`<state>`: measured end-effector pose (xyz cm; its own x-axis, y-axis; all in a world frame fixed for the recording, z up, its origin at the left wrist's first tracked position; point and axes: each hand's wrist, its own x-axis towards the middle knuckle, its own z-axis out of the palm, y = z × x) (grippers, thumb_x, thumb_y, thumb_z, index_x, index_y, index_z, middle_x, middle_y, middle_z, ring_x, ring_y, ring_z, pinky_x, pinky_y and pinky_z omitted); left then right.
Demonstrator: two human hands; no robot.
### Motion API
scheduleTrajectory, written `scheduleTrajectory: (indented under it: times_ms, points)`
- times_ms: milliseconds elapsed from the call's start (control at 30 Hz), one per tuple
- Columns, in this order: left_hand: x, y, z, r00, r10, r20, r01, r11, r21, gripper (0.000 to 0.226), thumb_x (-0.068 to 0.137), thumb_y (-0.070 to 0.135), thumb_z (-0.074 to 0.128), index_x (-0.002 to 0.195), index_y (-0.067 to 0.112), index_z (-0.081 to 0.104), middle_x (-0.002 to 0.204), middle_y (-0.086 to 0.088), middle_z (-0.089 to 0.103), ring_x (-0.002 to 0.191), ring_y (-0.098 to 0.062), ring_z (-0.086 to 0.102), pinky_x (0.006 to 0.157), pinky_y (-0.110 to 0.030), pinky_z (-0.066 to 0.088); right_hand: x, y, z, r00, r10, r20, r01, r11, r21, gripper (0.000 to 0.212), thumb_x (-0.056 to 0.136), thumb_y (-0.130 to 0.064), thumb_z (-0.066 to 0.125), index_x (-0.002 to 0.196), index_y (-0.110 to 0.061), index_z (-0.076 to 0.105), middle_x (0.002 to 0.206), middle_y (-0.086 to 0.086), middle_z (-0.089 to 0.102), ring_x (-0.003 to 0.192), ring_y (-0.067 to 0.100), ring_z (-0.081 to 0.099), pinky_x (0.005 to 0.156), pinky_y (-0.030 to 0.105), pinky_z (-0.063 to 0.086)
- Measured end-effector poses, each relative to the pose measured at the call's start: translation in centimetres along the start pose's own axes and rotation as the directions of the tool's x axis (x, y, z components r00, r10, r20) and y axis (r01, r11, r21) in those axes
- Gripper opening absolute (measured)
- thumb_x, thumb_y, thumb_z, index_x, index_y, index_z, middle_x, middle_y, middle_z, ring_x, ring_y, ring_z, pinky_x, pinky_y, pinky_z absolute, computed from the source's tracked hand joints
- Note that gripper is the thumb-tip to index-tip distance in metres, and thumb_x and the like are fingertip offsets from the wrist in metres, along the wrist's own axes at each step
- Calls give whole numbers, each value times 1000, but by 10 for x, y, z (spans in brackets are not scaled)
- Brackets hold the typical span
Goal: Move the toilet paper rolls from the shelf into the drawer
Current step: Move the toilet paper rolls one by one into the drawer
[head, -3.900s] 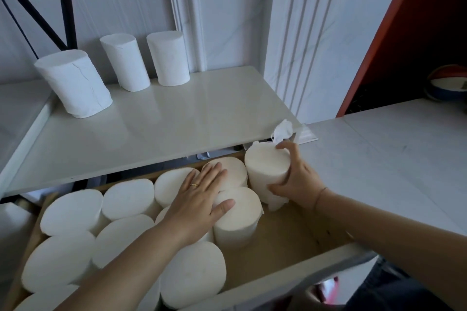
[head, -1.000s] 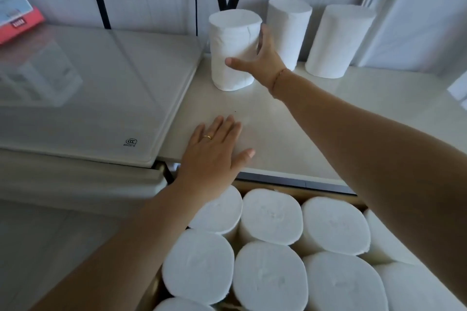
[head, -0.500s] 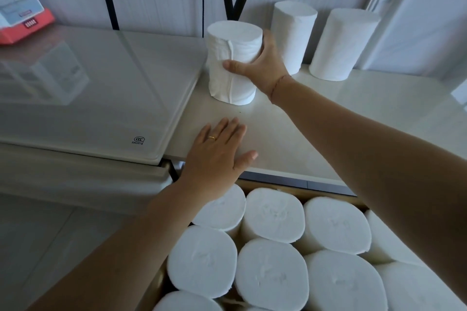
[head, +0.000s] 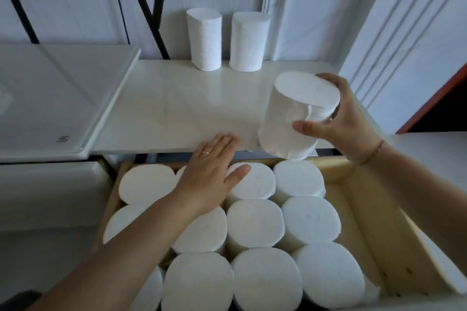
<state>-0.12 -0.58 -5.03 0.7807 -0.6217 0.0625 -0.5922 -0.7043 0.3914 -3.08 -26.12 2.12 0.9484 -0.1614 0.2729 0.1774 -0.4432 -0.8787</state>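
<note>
My right hand [head: 341, 118] grips a white toilet paper roll [head: 293, 113], tilted, in the air over the front right edge of the white shelf [head: 177, 108]. Two more rolls stand upright at the back of the shelf, one on the left [head: 205, 43] and one on the right [head: 249, 41]. Below the shelf the wooden drawer [head: 374, 235] is pulled out, with several rolls [head: 252, 225] standing on end in its left and middle part. My left hand [head: 209, 182] lies flat, fingers spread, on the drawer's back rolls, fingertips on the shelf's front edge.
A bare strip of drawer floor [head: 353, 214] runs along the right side of the packed rolls. A glass-topped white surface [head: 50, 98] adjoins the shelf on the left. Black metal bars [head: 144, 2] cross the wall behind. A red-edged dark opening [head: 442, 106] is at the right.
My right hand has lifted the leftmost shelf roll and carried it right and toward me, to above the drawer's back right. My left hand slid back from the shelf onto the drawer rolls.
</note>
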Motion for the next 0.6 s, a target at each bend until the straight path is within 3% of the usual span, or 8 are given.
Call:
scheduleTrajectory:
  times_ms: [67, 167, 267, 367, 500, 600]
  points:
    - [5, 30, 8, 998, 50, 35, -48, 997, -55, 70, 88, 61, 14, 148, 26, 1, 158, 10, -3, 141, 0, -10, 113, -24, -10, -26, 8, -38, 998, 37, -55, -38, 999, -15, 88, 60, -10, 88, 128, -31, 36, 114, -20, 53, 100, -9, 57, 86, 20, 54]
    - [12, 74, 19, 993, 107, 58, -95, 980, -175, 66, 91, 58, 20, 147, 29, 2, 157, 12, -1, 138, 5, -10, 111, -22, -9, -55, 17, -83, 992, 93, -87, -96, 995, -32, 86, 63, 1, 84, 125, -33, 36, 115, -18, 50, 106, 1, 55, 91, 33, 53]
    - [19, 115, 28, 991, 128, 47, -106, 941, -321, 66, 90, 58, 26, 147, 32, 5, 157, 13, 5, 134, 9, -6, 109, -22, -5, -73, 22, -113, 989, 145, -19, -146, 982, -117, 88, 62, -3, 86, 126, -37, 36, 116, -17, 49, 109, 9, 52, 91, 35, 52]
    - [28, 146, 35, 990, 125, 73, -70, 856, -512, 74, 84, 63, 28, 147, 33, 4, 158, 8, 10, 143, -4, 4, 116, -32, 8, -83, 33, -119, 977, 191, 93, -171, 966, -193, 90, 63, -4, 85, 129, -35, 33, 121, -13, 46, 113, 13, 49, 96, 35, 50]
    - [40, 172, 50, 983, 61, 175, 74, 735, -674, 86, 76, 69, 31, 146, 35, -5, 157, 10, 10, 140, -6, 13, 105, -21, 15, -93, 57, -103, 966, 220, 138, -211, 975, -75, 87, 69, 1, 80, 136, -27, 33, 127, -8, 42, 115, 12, 47, 101, 36, 48]
    - [43, 177, 65, 988, 30, 154, 91, 687, -721, 91, 76, 70, 35, 148, 30, -5, 157, 5, 12, 141, -8, 12, 114, -29, 15, -98, 72, -93, 945, 289, 154, -310, 942, 131, 88, 71, -23, 82, 141, -33, 29, 130, -9, 42, 118, 15, 50, 101, 33, 48]
